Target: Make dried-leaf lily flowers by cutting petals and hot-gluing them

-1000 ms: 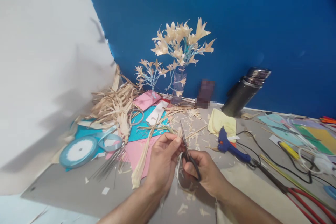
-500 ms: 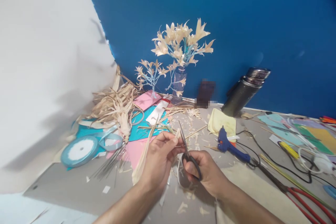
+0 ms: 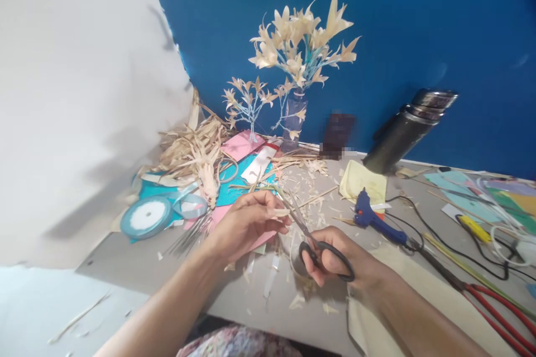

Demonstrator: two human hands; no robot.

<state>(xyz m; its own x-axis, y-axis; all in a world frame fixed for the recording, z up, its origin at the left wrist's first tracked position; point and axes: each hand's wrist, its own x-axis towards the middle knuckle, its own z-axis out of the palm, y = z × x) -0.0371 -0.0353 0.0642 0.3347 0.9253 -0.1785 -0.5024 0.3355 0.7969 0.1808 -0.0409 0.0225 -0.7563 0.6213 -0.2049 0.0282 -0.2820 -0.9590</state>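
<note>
My left hand (image 3: 247, 220) pinches a small pale piece of dried corn husk (image 3: 280, 212) between thumb and fingers. Black-handled scissors (image 3: 302, 224) are in my right hand (image 3: 335, 256), with thumb and fingers through the loops. The slightly parted blades point up and left, beside the husk; whether they touch it I cannot tell. Small husk scraps (image 3: 297, 302) lie on the table under and around my hands. Ahead stand husk flowers (image 3: 299, 39) on blue stems in a clear bottle (image 3: 295, 114), with a smaller flower spray (image 3: 250, 103) to their left.
A husk pile (image 3: 192, 145), a blue ribbon spool (image 3: 146, 216) and thin wires (image 3: 190, 234) lie left. On the right are a blue glue gun (image 3: 379, 223) with its cord, yellow paper (image 3: 362, 183), a leaning dark flask (image 3: 408, 131) and red-handled shears (image 3: 494, 312).
The scissors have tilted further left and their blades have parted. The longer husk strip seen below my left hand no longer shows there. The whole view has shifted.
</note>
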